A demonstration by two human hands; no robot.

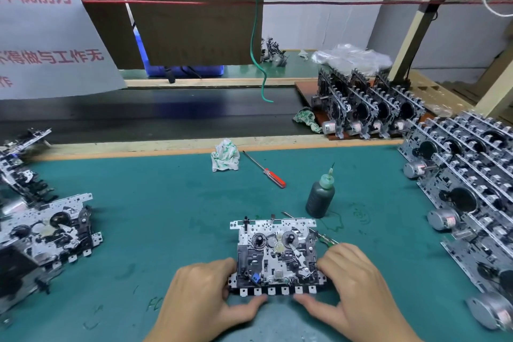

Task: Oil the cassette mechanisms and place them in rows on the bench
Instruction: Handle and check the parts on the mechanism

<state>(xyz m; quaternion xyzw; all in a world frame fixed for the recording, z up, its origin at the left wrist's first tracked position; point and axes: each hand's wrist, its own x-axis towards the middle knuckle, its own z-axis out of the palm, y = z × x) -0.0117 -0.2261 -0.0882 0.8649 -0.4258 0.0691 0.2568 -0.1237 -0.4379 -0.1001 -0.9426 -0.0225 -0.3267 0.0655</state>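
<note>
A cassette mechanism (274, 253) lies flat on the green bench mat (172, 203), near the front edge. My left hand (205, 294) grips its left side, thumb under the front tab row. My right hand (349, 283) grips its right side the same way. A dark oil bottle (320, 196) with a green needle tip stands upright just behind and right of the mechanism. More mechanisms stand in rows at the right (472, 189), and others lie in a pile at the left (47, 233).
A red-handled screwdriver (266, 171) and a crumpled rag (225, 155) lie behind the work spot. A board with more mechanisms (369, 111) sits at the back right beside a black conveyor belt (138, 111). A green wire (256, 58) hangs from above.
</note>
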